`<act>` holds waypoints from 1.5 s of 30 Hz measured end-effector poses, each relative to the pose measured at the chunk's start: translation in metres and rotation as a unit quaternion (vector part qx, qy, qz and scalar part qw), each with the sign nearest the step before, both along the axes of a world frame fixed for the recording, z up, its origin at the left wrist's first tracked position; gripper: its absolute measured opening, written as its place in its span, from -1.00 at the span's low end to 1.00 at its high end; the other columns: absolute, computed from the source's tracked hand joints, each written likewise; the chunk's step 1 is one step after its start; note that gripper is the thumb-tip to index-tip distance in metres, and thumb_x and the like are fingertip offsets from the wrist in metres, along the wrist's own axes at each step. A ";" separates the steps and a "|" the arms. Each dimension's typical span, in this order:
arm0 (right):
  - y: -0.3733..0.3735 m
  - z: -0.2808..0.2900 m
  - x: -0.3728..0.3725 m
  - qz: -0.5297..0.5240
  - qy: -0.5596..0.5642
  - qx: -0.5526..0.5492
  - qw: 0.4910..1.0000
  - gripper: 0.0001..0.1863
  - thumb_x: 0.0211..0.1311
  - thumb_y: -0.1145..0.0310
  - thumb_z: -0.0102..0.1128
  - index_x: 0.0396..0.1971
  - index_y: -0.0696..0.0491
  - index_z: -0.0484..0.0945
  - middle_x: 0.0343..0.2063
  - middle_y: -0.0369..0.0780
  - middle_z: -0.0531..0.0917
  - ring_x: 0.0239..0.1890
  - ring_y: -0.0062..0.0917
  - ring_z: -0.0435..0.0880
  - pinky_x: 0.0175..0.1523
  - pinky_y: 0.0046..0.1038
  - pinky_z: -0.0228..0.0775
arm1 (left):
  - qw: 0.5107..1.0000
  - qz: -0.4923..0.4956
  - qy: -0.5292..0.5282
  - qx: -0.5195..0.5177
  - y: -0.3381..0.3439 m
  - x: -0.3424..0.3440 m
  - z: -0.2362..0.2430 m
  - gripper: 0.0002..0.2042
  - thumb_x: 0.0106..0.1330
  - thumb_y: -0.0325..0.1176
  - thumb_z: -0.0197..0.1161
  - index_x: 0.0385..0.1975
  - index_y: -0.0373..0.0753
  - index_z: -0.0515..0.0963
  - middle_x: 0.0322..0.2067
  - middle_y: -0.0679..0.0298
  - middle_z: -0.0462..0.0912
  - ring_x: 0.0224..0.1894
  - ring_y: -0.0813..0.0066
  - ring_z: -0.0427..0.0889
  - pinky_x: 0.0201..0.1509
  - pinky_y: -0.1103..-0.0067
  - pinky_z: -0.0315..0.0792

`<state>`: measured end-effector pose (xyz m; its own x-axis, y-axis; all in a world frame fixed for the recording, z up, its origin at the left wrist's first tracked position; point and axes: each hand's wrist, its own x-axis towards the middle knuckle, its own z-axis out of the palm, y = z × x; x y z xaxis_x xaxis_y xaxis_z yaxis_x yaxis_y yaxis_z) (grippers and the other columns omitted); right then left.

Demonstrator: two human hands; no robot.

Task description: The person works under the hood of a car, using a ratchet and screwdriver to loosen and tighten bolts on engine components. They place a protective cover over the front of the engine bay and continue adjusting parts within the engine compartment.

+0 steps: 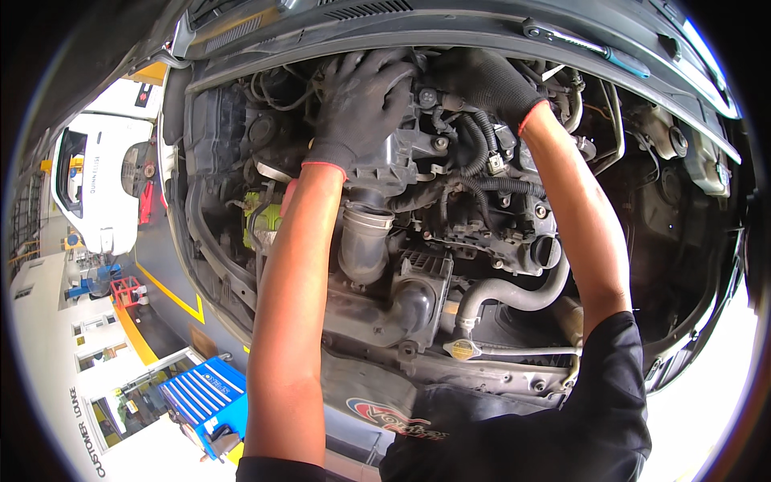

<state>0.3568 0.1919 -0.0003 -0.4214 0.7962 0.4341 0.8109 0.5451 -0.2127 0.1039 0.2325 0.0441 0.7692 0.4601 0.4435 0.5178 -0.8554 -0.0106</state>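
My left hand (361, 100), in a black glove with a red cuff, lies over the far part of a black plastic housing (389, 161) in an engine bay. Its fingers are spread and reach forward, with the thumb apart on the right. My right hand (482, 84), gloved the same way, reaches in under the windshield cowl to the right of that housing. Its fingers are in dark shadow, so what they touch is hidden. Below the housing a grey ribbed intake duct (365, 241) runs down between my forearms.
A ratchet (590, 48) with a teal handle rests on the cowl ledge. Corrugated hoses (482, 132), a thick coolant hose (518, 297) and a radiator cap (463, 349) lie nearer me. A blue tool cabinet (205, 394) and a white vehicle (104, 185) stand to the left.
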 end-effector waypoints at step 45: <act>-0.021 -0.017 -0.007 -0.052 0.245 -0.073 0.965 -0.70 0.51 0.16 0.35 -0.01 0.02 0.86 -0.14 -0.04 0.86 -0.08 -0.07 0.84 0.16 -0.08 0.66 | 1.000 0.018 0.016 -0.009 0.005 0.008 -0.004 -0.11 0.26 0.19 0.55 0.59 0.03 0.43 0.52 0.14 0.49 0.57 -0.04 0.41 0.69 -0.03 0.20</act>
<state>0.3501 0.1704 -0.0170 -0.1087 0.8913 0.4402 0.6422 0.4010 -0.6533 0.1115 0.2379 0.0402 0.7658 0.4951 0.4104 0.5472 -0.8369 -0.0115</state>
